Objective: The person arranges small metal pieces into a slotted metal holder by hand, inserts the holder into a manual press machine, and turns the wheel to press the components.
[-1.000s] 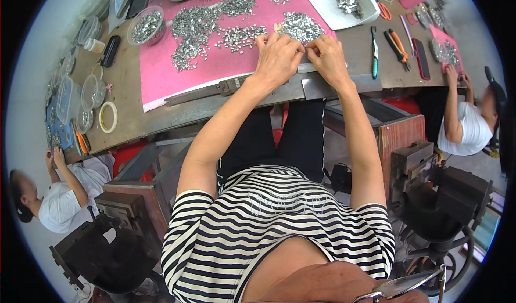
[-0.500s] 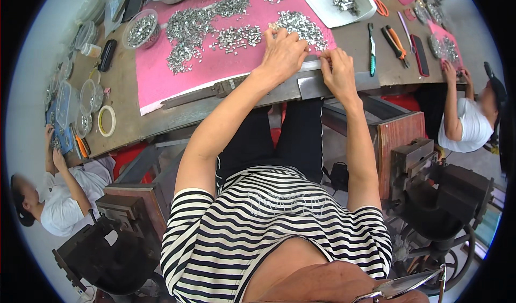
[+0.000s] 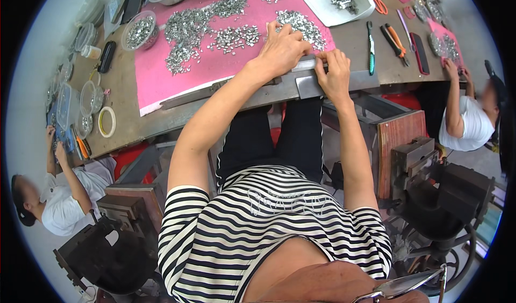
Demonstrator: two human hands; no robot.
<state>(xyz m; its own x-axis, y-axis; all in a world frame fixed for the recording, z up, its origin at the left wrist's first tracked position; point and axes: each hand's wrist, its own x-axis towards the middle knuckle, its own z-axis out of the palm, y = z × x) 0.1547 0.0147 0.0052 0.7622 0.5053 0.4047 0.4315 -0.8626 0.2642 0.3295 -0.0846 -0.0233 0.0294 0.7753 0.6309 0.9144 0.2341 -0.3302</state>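
At the table's near edge, my left hand [image 3: 282, 47] is bent over the pink mat, its fingers curled beside a pile of small silver metal pieces [image 3: 301, 26]. Its thumb side comes down by a narrow metal rail [image 3: 304, 65]. My right hand [image 3: 334, 73] is closed at the right end of that rail, fingertips pressed together. Whatever either hand pinches is too small or hidden to make out. A flat metal plate [image 3: 308, 87] juts from the edge below the rail.
More metal pieces [image 3: 188, 29] are heaped on the pink mat [image 3: 153, 77]. A white tray [image 3: 317, 7], toothbrush [image 3: 371, 48], orange-handled pliers [image 3: 396, 42] and red-cased phone [image 3: 419, 53] lie to the right. Plastic tubs [image 3: 141, 30] and a tape roll [image 3: 107, 121] stand left. Co-workers sit at both sides.
My left hand has shifted slightly right, with its elbow swung a little outward. The right hand has slid slightly left along the rail. The piles look the same.
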